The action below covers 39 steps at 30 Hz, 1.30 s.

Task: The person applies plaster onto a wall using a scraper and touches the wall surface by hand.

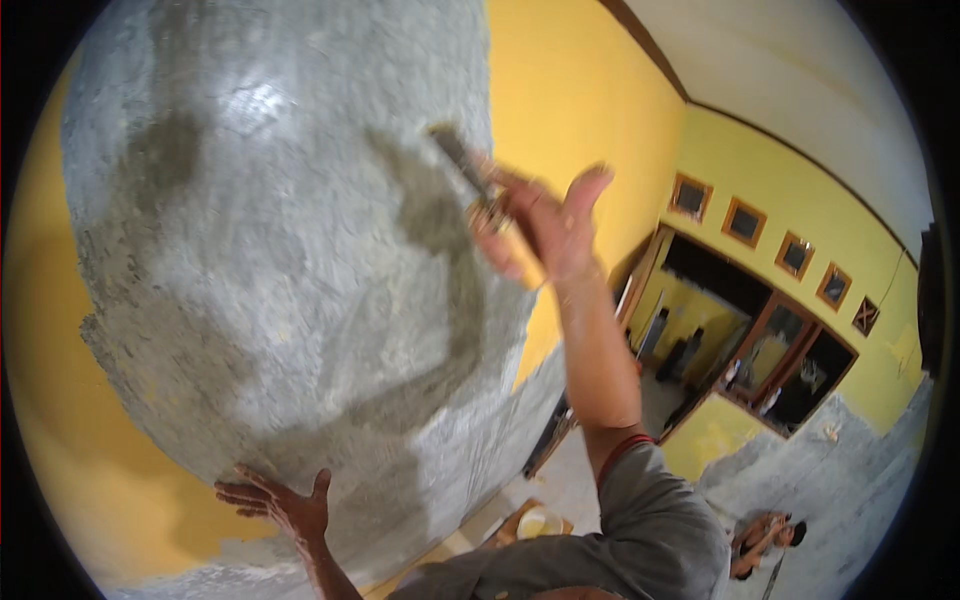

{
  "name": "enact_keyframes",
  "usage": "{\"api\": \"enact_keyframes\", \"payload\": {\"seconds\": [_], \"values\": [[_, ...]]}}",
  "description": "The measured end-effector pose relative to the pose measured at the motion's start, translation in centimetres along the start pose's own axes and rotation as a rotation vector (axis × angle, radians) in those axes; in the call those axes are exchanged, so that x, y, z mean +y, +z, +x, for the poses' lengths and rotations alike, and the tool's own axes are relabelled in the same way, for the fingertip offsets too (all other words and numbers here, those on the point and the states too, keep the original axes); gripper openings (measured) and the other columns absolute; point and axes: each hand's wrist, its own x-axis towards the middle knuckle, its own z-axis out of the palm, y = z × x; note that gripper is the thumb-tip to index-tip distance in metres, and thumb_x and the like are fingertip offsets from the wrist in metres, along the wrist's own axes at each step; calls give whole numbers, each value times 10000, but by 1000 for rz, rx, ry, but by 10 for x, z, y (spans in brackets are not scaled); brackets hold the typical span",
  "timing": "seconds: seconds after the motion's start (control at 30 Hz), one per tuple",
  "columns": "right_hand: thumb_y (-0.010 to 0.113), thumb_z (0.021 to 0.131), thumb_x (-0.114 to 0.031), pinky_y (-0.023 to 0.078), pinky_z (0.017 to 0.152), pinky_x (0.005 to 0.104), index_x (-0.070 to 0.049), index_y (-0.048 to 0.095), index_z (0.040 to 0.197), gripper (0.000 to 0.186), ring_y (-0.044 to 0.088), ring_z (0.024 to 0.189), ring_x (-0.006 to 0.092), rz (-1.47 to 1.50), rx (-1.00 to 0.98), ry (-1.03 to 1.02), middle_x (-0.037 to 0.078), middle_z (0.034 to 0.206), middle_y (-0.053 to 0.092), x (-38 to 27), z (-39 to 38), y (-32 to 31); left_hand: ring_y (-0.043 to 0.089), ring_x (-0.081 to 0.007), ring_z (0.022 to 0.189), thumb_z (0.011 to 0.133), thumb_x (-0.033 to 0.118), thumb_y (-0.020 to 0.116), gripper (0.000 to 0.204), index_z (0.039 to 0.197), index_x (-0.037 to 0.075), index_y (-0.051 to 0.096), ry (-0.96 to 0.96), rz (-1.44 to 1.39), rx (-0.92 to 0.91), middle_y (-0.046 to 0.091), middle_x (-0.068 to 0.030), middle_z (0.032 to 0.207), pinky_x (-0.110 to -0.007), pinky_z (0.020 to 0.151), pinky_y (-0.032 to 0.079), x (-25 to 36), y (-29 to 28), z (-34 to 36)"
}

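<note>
In front of me is a wall with a large, rough grey bare patch [330, 290], ringed by yellow paint [560, 110]. My right hand [545, 225] is raised near the patch's right edge, its thumb pointing up. Its fingers close round a narrow flat hand tool [457, 152] with a dark end and a pale yellow handle. Motion blurs it, so whether it is a brush or a scraper is unclear, as is whether its tip touches the wall. Low on the left, my left hand [290, 503] spreads its fingers against the grey surface, holding nothing.
A light round container [540, 522] stands on the floor below. At right, a yellow wall [730, 160] has small framed vents, a doorway [690, 320] and a window [790, 365]. Another person [762, 545] sits low by the grey lower wall. My shadow falls across the patch.
</note>
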Motion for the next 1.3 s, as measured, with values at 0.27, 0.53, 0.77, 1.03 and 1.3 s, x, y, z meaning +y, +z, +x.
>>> {"api": "enact_keyframes", "payload": {"seconds": [0.27, 0.53, 0.77, 1.03, 1.3], "values": [[258, 438, -1075, 341, 393, 232, -9, 289, 1528, 1525, 425, 495, 92, 515, -273, -105, 74, 656, 524, 124, -97, 61, 344, -410, 1394, 799, 563, 734, 1070, 1535, -6, 205, 229, -609, 95, 366, -289, 1493, -610, 1148, 208, 88, -65, 18], [488, 442, -1003, 354, 448, 213, 11, 334, 1510, 1481, 482, 590, 79, 643, -48, -15, 22, 712, 535, 146, -137, 95, 652, -181, 776, 780, 396, 816, 861, 1400, -82, 458, 500, -1278, -740, 666, -120, 918, -345, 753, 560, 201, -145, -9], [724, 805, -462, 316, 529, 259, -125, 431, 1504, 830, 424, 597, 100, 512, 181, 76, -17, 686, 448, 125, -166, 102, 681, -278, 790, 765, 261, 839, 742, 1338, -92, 526, 709, -1344, -697, 704, -173, 986, -352, 701, 546, 250, -117, -15], [666, 497, -917, 353, 526, 243, -123, 387, 1523, 1326, 430, 584, 79, 522, 326, 150, -22, 699, 449, 122, -199, 90, 679, -199, 721, 763, 124, 810, 414, 1156, 46, 704, 880, -1471, -443, 685, -60, 851, -298, 616, 525, 280, -99, -54], [831, 572, -705, 392, 601, 258, -60, 387, 1515, 1226, 465, 667, 93, 560, 415, 96, -33, 737, 455, 118, -213, 83, 714, -161, 697, 792, 60, 808, 329, 1072, -40, 666, 545, -1581, -541, 740, -104, 868, -257, 589, 547, 289, -89, -43]]}}
